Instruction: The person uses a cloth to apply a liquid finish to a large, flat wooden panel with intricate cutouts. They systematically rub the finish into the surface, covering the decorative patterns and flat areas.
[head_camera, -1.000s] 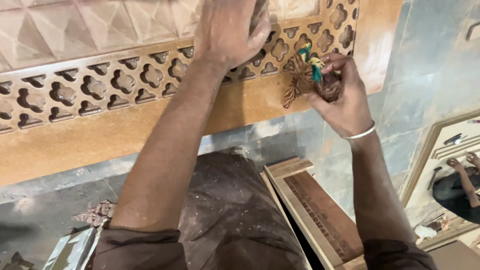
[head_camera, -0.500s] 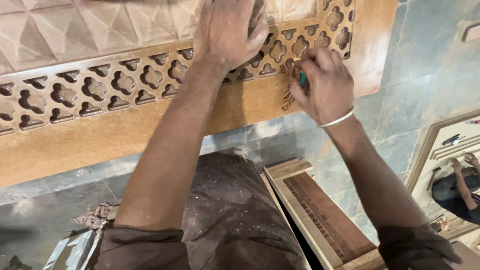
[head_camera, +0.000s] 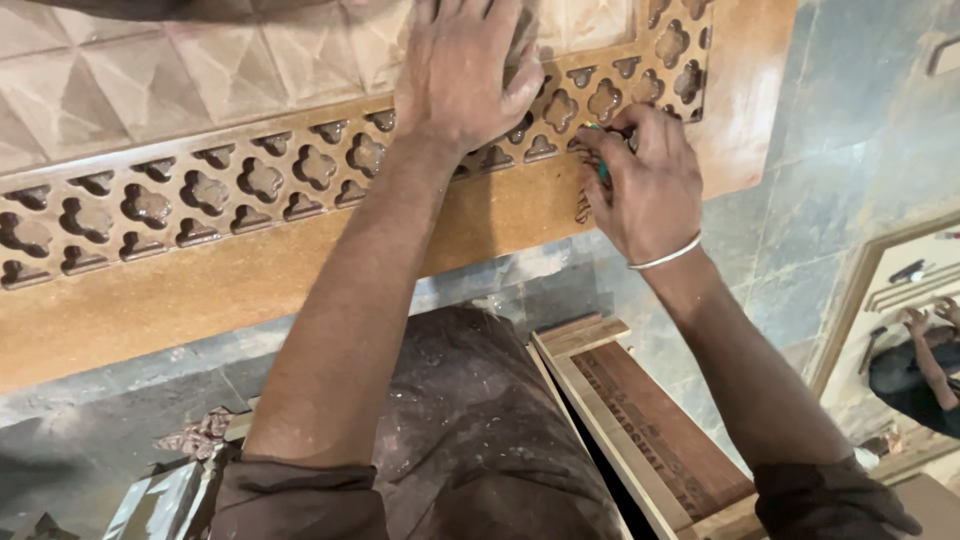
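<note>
The left hand is kept flat, fingers spread, on the carved wooden panel. The right hand, lifted clear a second ago, is now pressed low against the fretwork border, closed around a green-handled tool; carving contact is judged resumed.

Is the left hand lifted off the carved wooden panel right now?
No, the left hand lies flat on the carved wooden panel, palm pressed down.
</note>
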